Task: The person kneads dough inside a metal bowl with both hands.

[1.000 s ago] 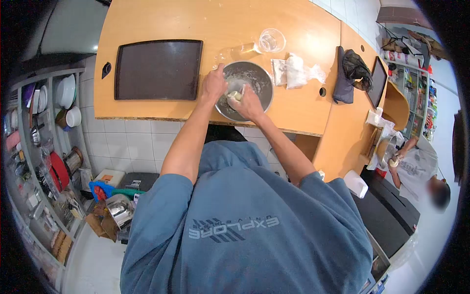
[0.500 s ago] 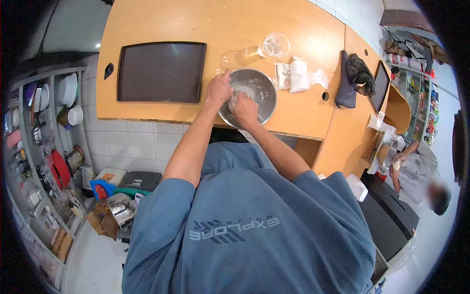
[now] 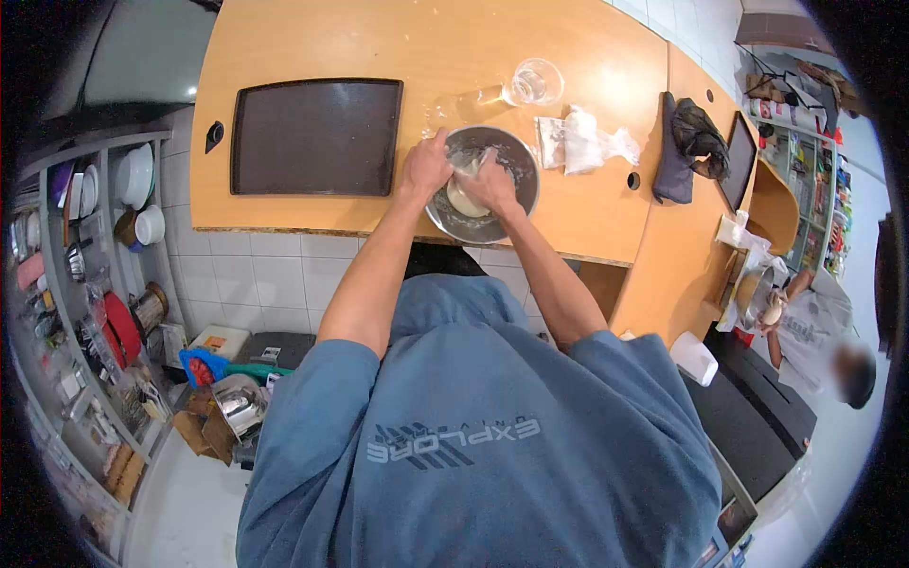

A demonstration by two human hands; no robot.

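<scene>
A steel mixing bowl (image 3: 525, 195) stands near the front edge of the wooden table, with a pale lump of dough (image 3: 464, 200) inside. My left hand (image 3: 428, 168) is closed on the bowl's left rim, thumb pointing up over the edge. Inside the bowl, my right hand (image 3: 492, 184) is closed on the upper right part of the dough; the fingertips are partly hidden. Floury smears mark the bowl's inner wall. Just behind the bowl is a clear cup (image 3: 536, 83), and to its right lie white plastic bags (image 3: 584, 142).
A dark baking tray (image 3: 317, 137) lies on the table (image 3: 454, 38) to the left. Dark cloth items (image 3: 696, 140) lie to the right. Another person (image 3: 814, 317) handles a bowl at far right. Shelves (image 3: 114, 284) line the left wall.
My right hand has risen and turned within the bowl, exposing more of the dough below it. My left hand keeps its hold on the rim. The view has shifted slightly.
</scene>
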